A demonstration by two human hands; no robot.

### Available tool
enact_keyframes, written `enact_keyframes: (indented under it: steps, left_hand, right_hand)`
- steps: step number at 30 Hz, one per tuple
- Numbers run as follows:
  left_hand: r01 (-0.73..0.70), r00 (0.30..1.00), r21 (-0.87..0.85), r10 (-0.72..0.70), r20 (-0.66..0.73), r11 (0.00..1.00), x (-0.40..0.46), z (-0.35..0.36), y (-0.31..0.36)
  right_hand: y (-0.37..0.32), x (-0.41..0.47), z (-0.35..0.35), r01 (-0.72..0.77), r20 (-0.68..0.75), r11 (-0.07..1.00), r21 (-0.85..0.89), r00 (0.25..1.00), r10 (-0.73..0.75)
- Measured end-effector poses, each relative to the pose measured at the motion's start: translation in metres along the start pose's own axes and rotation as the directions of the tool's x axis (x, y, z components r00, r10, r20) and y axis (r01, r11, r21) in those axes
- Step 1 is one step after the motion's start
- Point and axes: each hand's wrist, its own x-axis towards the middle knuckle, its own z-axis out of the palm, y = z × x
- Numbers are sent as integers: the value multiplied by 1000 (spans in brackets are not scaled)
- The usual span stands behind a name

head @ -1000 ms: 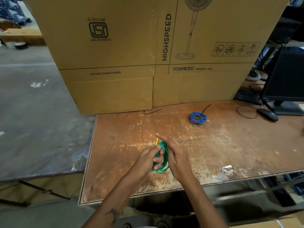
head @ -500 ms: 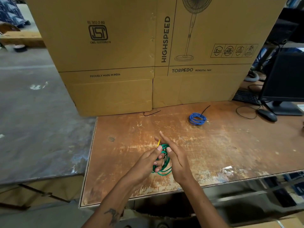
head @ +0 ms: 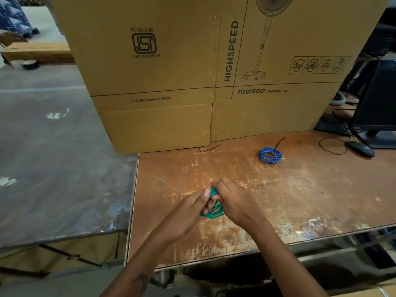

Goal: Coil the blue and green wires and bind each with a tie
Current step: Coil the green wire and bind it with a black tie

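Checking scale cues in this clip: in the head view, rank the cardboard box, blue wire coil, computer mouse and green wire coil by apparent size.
1. cardboard box
2. blue wire coil and computer mouse: look alike
3. green wire coil: mostly hidden by both hands, so unsure

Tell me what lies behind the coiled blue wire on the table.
Behind the coiled blue wire a thin black strand runs back toward the large brown cardboard fan box standing on the worn wooden table. The box hides whatever is farther back.

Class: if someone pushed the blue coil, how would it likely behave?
The blue coil lies flat on the table, so it would probably slide, not roll. Thin wire, so likely light. Its loops look loose, so they may splay.
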Motion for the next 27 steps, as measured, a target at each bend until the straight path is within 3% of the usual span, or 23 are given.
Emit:
enact_keyframes:
  steps: [4, 9, 12, 15, 18, 20, 23, 27]
  left_hand:
    - [-136, 971, 357, 196, -138, 924, -3, -6, -7]
    - [-88, 960, 476, 202, -194, 875, 12, -12, -17]
    - [-39, 991, 328, 78, -106, 944, 24, -21, -9]
    - [67, 997, -77, -65, 37, 995, 42, -25, -6]
    - [260, 966, -475, -220, 139, 841, 60, -24, -9]
    - [293, 956, -637, -229, 184, 713, 70, -19, -8]
    - [245, 966, -645, -237, 100, 724, 85, -8, -1]
    - [193, 960, -583, -276, -55, 789, 105, 8, 2]
  right_hand:
    - [-8, 9, 14, -67, -34, 994, -84, 997, 64]
    - [-6, 21, 24, -138, 11, 985, -103, 990, 140]
    - [8, 27, 28, -127, 49, 989, -76, 990, 131]
    - [25, 33, 29, -87, 73, 995, -48, 993, 90]
    - [46, 46, 25, -47, 91, 999, -23, 995, 49]
    - [63, 57, 23, -31, 116, 1000, 3, 993, 30]
    - [86, 68, 23, 3, 160, 999, 53, 987, -11]
    - [109, 78, 28, -30, 179, 957, 287, 984, -23]
